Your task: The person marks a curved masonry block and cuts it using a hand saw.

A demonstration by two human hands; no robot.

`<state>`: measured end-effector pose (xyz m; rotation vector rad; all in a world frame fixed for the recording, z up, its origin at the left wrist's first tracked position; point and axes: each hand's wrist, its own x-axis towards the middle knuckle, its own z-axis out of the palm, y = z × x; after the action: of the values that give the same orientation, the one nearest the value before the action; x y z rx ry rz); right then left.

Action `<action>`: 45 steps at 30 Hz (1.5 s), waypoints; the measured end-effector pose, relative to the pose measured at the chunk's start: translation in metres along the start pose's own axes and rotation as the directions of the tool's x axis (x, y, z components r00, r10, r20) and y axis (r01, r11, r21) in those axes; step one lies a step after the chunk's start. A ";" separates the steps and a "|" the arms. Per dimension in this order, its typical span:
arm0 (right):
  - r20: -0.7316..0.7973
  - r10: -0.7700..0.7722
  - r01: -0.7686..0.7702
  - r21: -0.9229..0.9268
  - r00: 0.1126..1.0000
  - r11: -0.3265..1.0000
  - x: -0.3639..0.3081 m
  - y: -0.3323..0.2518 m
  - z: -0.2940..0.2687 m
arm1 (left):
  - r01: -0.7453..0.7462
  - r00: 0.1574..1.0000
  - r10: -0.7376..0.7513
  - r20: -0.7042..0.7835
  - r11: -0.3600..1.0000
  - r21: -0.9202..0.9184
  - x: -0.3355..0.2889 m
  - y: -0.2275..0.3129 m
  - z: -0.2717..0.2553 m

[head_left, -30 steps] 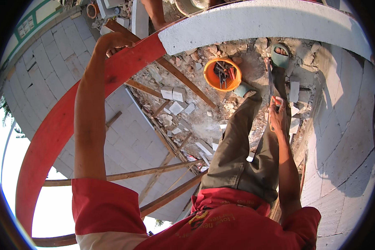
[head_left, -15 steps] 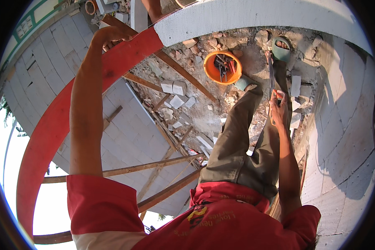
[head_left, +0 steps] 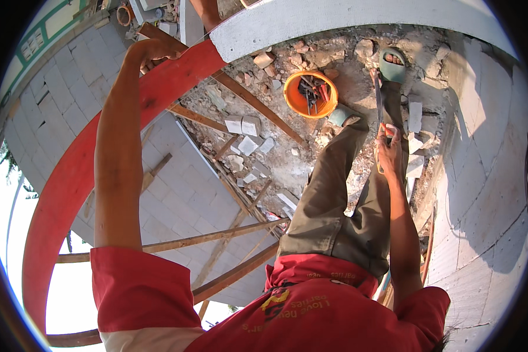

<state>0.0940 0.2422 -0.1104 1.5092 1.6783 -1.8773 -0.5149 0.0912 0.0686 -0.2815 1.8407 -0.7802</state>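
Observation:
My left hand (head_left: pixel 157 56) reaches up to the far left, its bent fingers curled at the edge of a long red beam (head_left: pixel 70 161). The beam looks curved and meets a pale grey block course (head_left: pixel 287 29). Low beside my right leg, my right hand (head_left: pixel 389 154) is closed round the orange handle of what looks like a handsaw (head_left: pixel 379 97). Its long thin blade points away from me, seen nearly edge-on, toward my sandalled right foot (head_left: pixel 392 63). An orange bucket (head_left: pixel 291 101) holding several tools stands by my left foot.
Broken blocks (head_left: pixel 243 125) and rubble cover the ground. Wooden props (head_left: pixel 258 105) slant across at the left. A pale block wall (head_left: pixel 469 170) rises on the right, another block wall (head_left: pixel 182 205) on the left. Another person's arm (head_left: pixel 207 13) shows at the top.
The view has shifted slightly, so most things sit a little higher and to the left. Both hands keep their holds, with no clear movement of the saw.

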 end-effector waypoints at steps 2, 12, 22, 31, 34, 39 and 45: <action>0.020 0.080 -0.080 0.038 0.997 0.996 -0.002 -0.009 0.001 | 0.000 1.000 0.000 0.012 1.000 0.000 -0.003 0.000 0.001; -0.020 0.015 -0.014 0.033 1.000 0.999 0.004 0.005 0.002 | 0.038 0.999 -0.036 0.019 0.994 -0.104 -0.005 -0.005 0.001; -0.042 -0.015 0.019 0.090 0.999 0.996 0.003 0.010 0.004 | 0.095 0.995 -0.093 0.023 0.991 -0.097 -0.007 0.002 0.002; -0.013 -0.056 0.056 0.004 0.998 0.998 0.009 0.007 -0.005 | 0.086 0.996 -0.085 0.020 0.993 -0.082 -0.008 0.002 0.001; 0.018 0.081 -0.082 0.067 0.997 0.994 0.008 0.000 -0.007 | 0.085 0.996 -0.083 0.020 0.993 -0.083 -0.003 0.000 0.003; -0.008 -0.036 0.036 0.049 0.999 0.998 0.011 0.002 -0.008 | 0.053 0.999 -0.051 0.013 0.989 -0.136 0.004 -0.002 0.003; 0.129 0.100 -0.131 0.263 0.987 0.956 0.016 0.028 -0.015 | 0.002 0.998 -0.007 -0.070 0.998 -0.059 0.010 -0.004 0.005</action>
<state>0.1146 0.2522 -0.1369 1.5236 1.2965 -2.1526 -0.5153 0.0810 0.0626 -0.2992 1.9322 -0.7484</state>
